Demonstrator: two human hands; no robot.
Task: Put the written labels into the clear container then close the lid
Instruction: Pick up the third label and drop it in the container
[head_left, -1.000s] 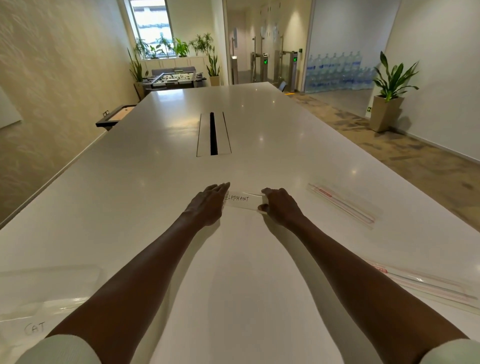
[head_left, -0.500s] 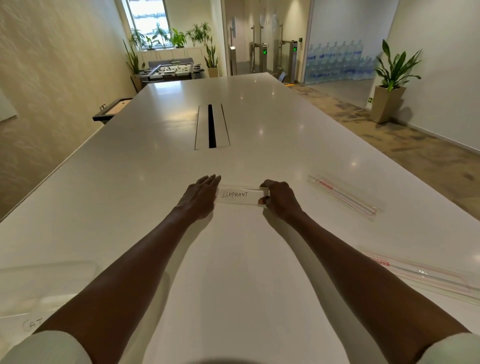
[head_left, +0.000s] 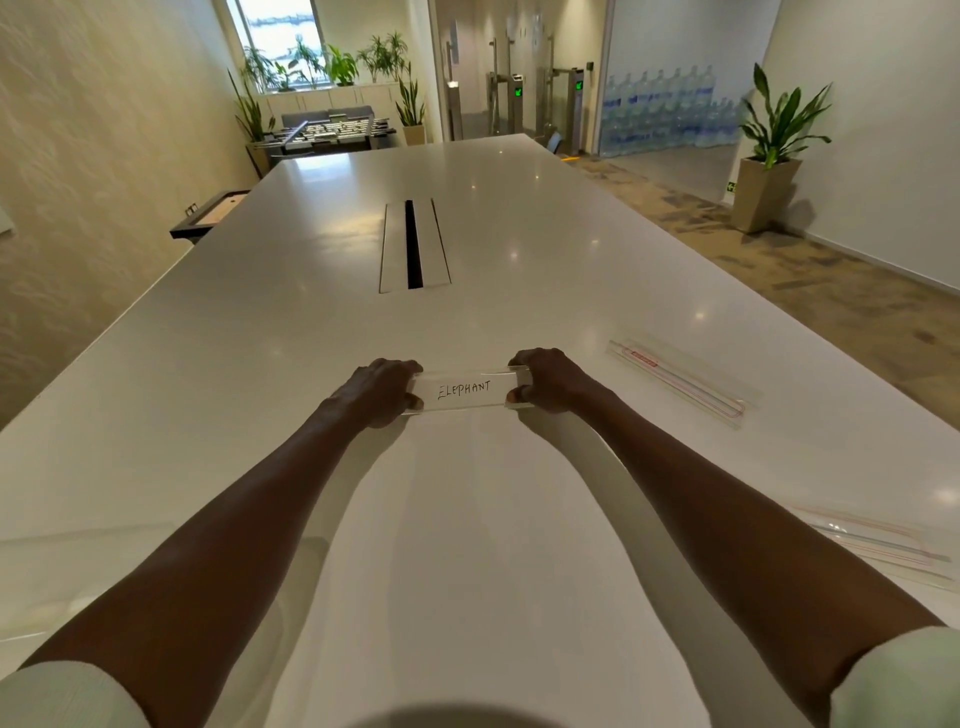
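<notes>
I see both arms stretched out over the white worktop (head_left: 519, 519), and between the two hands lies the clear container (head_left: 467, 391), a long narrow case held flat on the surface. My left hand (head_left: 376, 392) grips its left end; the fingers (head_left: 400, 371) curl over the far edge and the thumb sits at the near edge, so they are closed narrow on the case. My right hand (head_left: 550, 382) grips the right end the same way, its fingers wrapped over the far corner and the thumb tip pressed on the near edge. Between the two sets of fingers the label (head_left: 464, 391) shows through the clear plastic, a white strip with ELEPHANT written on it in dark ink. It lies along the case, reaching nearly from one thumb to the other. Whether the lid is fully shut I cannot tell.

To the right of my right fingers, apart from them, a second clear case (head_left: 680, 382) with red lines lies slanted on the worktop. Nearer me and further right, beside my right forearm, a third clear case (head_left: 878, 540) lies near the worktop's edge. Beyond the fingers, well apart, a dark cable slot (head_left: 414, 244) runs down the worktop's middle. Pale sleeves (head_left: 67, 696) cover my upper arms at the bottom corners.
</notes>
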